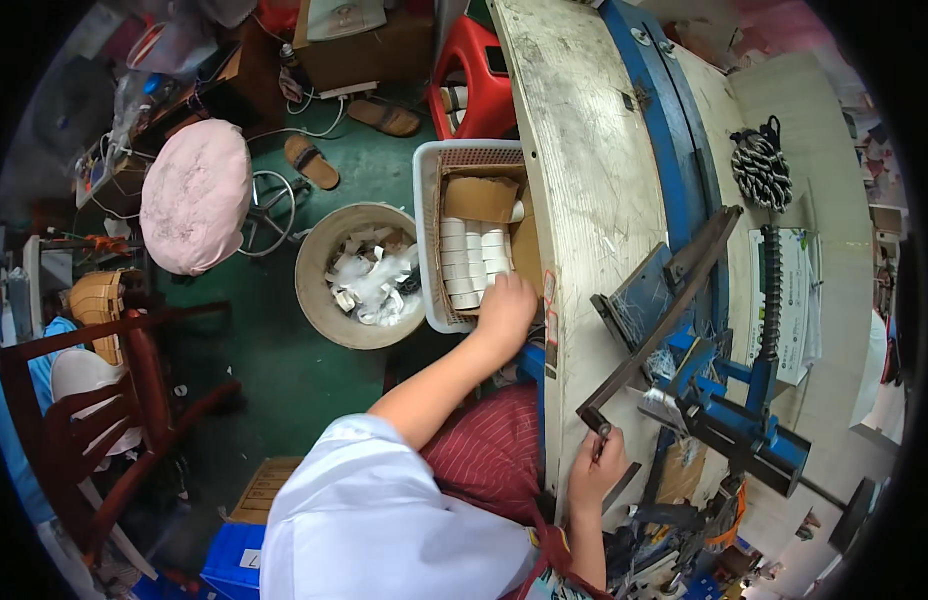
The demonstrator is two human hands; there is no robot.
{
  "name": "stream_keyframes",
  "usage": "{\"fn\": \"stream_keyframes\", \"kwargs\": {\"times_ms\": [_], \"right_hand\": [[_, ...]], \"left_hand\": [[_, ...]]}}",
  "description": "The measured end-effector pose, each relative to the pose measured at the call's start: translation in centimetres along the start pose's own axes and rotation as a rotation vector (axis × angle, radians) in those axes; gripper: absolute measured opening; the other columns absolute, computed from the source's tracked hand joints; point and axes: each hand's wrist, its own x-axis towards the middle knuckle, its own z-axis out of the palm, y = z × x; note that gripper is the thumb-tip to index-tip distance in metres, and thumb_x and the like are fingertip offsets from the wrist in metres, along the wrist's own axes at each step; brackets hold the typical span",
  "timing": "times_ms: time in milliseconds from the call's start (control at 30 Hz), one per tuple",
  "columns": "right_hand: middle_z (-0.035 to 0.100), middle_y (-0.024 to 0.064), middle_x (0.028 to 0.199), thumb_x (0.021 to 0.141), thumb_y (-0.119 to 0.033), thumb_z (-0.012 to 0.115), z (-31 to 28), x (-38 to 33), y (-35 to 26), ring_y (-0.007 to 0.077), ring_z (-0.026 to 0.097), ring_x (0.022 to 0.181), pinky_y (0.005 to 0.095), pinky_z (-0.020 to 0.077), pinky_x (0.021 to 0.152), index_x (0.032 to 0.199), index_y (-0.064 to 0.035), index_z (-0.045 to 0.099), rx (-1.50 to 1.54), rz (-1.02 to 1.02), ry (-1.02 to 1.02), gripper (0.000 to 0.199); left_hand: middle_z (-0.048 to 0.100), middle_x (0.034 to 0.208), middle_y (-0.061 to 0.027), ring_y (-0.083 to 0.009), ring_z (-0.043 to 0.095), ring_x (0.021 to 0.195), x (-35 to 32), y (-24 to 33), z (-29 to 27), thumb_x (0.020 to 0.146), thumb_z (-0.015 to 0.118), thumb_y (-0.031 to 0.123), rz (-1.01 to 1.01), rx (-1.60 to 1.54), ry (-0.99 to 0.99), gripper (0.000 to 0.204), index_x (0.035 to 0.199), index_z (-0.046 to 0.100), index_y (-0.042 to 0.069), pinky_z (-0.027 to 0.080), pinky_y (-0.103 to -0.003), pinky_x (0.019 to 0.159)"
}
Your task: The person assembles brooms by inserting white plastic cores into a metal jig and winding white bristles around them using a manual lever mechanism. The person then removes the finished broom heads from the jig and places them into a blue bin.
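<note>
My left hand reaches into a white plastic basket lined with cardboard. Its fingers are curled down at the near end of several rows of white, roll-shaped pieces; their tips are hidden, so what they pinch cannot be made out. A brown cardboard flap covers the far part of the rows. At the bench, my right hand is closed around the end of a long dark metal lever. That lever belongs to a blue hand-operated press, with thin whitish strands scattered about it.
Left of the basket stands a round bin of white scraps. Beyond are a pink-covered stool, a red plastic stool and slippers. The worn white bench runs along my right, with a black-and-white cord bundle.
</note>
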Motion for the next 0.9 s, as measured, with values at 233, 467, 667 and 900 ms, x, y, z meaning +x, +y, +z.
{"fn": "stream_keyframes", "kwargs": {"times_ms": [233,467,667,900], "right_hand": [[0.059,0.0124,0.075,0.086,0.002,0.061,0.5,0.1,0.3,0.0213,0.056,0.057,0.0303,0.0432,0.053,0.097,0.0004,0.061,0.126,-0.021,0.072,0.011],[0.061,-0.0001,0.082,0.101,-0.016,0.049,-3.5,-2.3,-3.7,0.0020,0.047,0.063,0.0175,0.0385,0.056,0.113,-0.0027,0.058,0.854,0.491,0.011,0.020],[0.066,0.0042,0.092,0.096,-0.011,0.061,-4.5,-5.1,-4.5,0.0083,0.060,0.089,0.0221,0.0481,0.074,0.117,0.0031,0.055,1.122,0.391,0.047,0.027],[0.064,0.0012,0.087,0.096,-0.016,0.062,-5.6,-6.1,-2.9,0.0040,0.054,0.070,0.0205,0.0442,0.061,0.115,-0.0003,0.055,1.200,0.529,0.059,0.026]], "left_hand": [[0.063,0.109,-0.0185,-0.0320,0.061,0.102,-11.1,-1.9,-13.9,0.086,0.062,0.010,0.097,-0.605,-0.306,0.041,0.125,0.055,0.004,0.048,-0.040,0.091],[0.059,0.125,-0.0084,-0.0195,0.057,0.114,-12.9,3.4,-15.6,0.097,0.059,0.017,-0.397,-1.838,-0.730,0.037,0.131,0.052,0.003,0.048,-0.036,0.098],[0.058,0.126,-0.0110,-0.0222,0.056,0.116,-13.2,7.4,-13.7,0.098,0.056,0.015,-0.289,-1.718,-0.814,0.039,0.135,0.049,0.002,0.050,-0.037,0.094],[0.052,0.126,-0.0109,-0.0177,0.053,0.115,-12.9,12.1,-14.3,0.091,0.065,0.007,0.145,-1.347,-0.807,0.064,0.145,0.033,-0.001,0.043,-0.032,0.099]]}}
